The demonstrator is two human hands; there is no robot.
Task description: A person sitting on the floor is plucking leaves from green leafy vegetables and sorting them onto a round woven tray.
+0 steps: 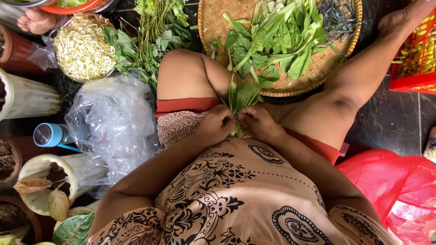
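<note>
1. The person sits on a dark tiled floor [390, 122], knees apart, seen from above.
2. The left hand [217, 124] and right hand [259, 123] meet at the centre of the frame, just above the lap, knuckles almost touching.
3. Both hands are curled shut on one bunch of green leaves [243, 95]; the fingers are pinched together around its lower end, and the fingertips themselves are hidden under the knuckles.
4. The bunch stands up between the two hands, and its tips reach the near rim of a round woven tray [213, 22] at the top centre.
5. A heap of loose leafy greens [272, 41] lies on the tray, with a darker pile of thin scraps [338, 16] toward its upper right edge.
6. In the upper left, a bowl of pale bean sprouts [81, 47] sits beside a spread of long-stemmed herbs [154, 36].
7. A crumpled clear plastic bag [116, 122] lies at the left, touching the person's left thigh; a blue flask [52, 134] lies just beside it.
8. A red plastic bag [395, 190] fills the lower right; a red crate [415, 59] stands at the right edge.
9. Another person's bare foot [36, 20] shows in the upper left corner.
</note>
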